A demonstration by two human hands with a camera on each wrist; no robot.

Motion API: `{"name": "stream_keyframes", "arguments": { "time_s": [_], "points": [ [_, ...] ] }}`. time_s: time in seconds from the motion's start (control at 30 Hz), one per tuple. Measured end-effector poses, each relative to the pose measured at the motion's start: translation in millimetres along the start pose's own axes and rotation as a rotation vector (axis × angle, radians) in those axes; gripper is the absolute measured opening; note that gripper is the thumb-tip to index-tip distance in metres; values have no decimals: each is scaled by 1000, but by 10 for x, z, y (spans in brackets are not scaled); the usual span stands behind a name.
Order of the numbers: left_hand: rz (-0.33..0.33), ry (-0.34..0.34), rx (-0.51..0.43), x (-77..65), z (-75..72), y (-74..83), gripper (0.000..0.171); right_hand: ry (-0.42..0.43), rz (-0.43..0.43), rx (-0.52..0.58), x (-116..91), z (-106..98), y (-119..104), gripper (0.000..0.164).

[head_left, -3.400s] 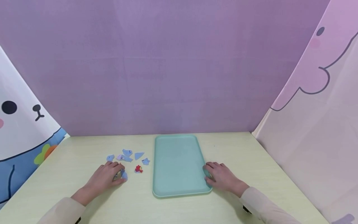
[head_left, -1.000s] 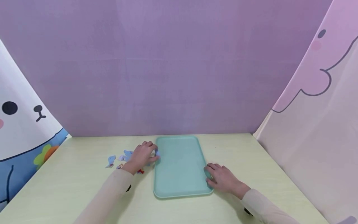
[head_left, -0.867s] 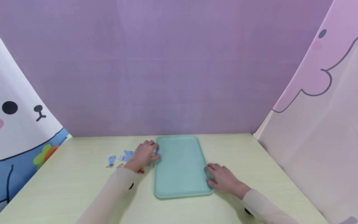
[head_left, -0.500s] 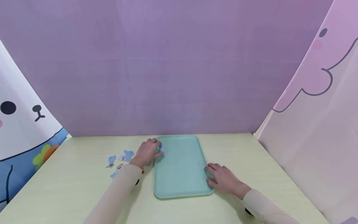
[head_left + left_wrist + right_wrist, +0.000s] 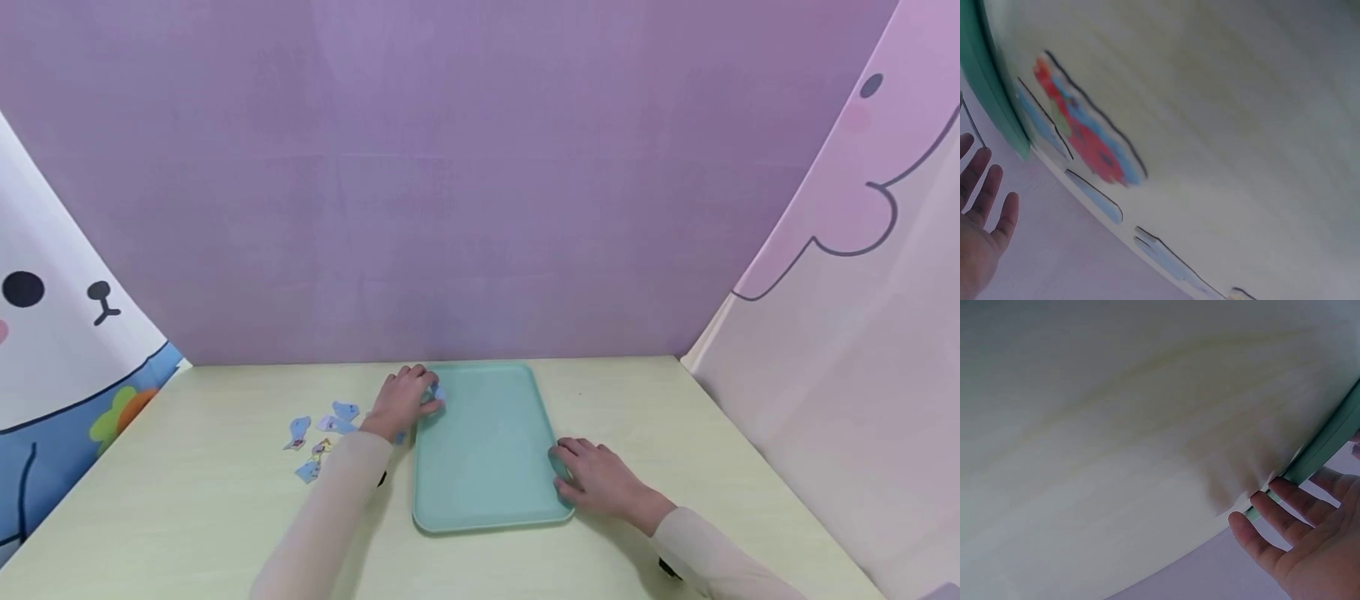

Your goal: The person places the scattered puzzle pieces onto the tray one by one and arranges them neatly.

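Note:
My left hand (image 5: 403,402) is over the far left corner of the pale green tray (image 5: 487,450), pinching a small blue jigsaw piece (image 5: 438,393) between thumb and fingers. My right hand (image 5: 600,475) rests at the tray's right edge, fingers relaxed and their tips right at the rim. Left of the tray lie several loose pieces: a blue piece (image 5: 346,411), another blue piece (image 5: 299,429) and a blue piece nearer me (image 5: 307,472). A piece with a red figure (image 5: 1094,134) shows in the left wrist view; my left arm hides it in the head view.
The pale wooden table (image 5: 510,567) ends at a purple backdrop (image 5: 480,208). Printed cartoon cloths hang at both sides, a white and blue cloth (image 5: 67,358) on the left and a pink and cream cloth (image 5: 847,333) on the right.
My left hand has moved from among the pieces to the tray's far left corner, carrying a blue piece up along the edge. The right hand has stayed at the tray's right edge.

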State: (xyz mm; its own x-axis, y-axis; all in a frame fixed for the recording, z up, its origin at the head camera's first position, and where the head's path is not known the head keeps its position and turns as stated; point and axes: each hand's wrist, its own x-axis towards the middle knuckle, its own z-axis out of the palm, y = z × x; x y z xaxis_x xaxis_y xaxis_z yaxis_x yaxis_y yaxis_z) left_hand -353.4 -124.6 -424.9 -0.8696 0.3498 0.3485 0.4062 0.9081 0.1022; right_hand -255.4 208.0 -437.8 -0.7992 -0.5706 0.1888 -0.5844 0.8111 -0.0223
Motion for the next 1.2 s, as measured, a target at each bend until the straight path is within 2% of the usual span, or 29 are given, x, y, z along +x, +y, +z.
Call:
{"name": "stream_keyframes", "arguments": {
  "time_s": [0.27,0.5,0.8,1.2],
  "points": [
    [-3,16,17,37,70,-24,41,-12,6,16,-2,-25,-27,41],
    [-25,-2,38,72,101,-17,41,-11,3,12,-2,-21,-21,41],
    [-9,10,66,120,122,7,41,-9,-2,4,-13,-19,-9,40],
    [-29,-24,71,169,143,-3,42,-19,0,11,9,-2,7,40]
  ]
}}
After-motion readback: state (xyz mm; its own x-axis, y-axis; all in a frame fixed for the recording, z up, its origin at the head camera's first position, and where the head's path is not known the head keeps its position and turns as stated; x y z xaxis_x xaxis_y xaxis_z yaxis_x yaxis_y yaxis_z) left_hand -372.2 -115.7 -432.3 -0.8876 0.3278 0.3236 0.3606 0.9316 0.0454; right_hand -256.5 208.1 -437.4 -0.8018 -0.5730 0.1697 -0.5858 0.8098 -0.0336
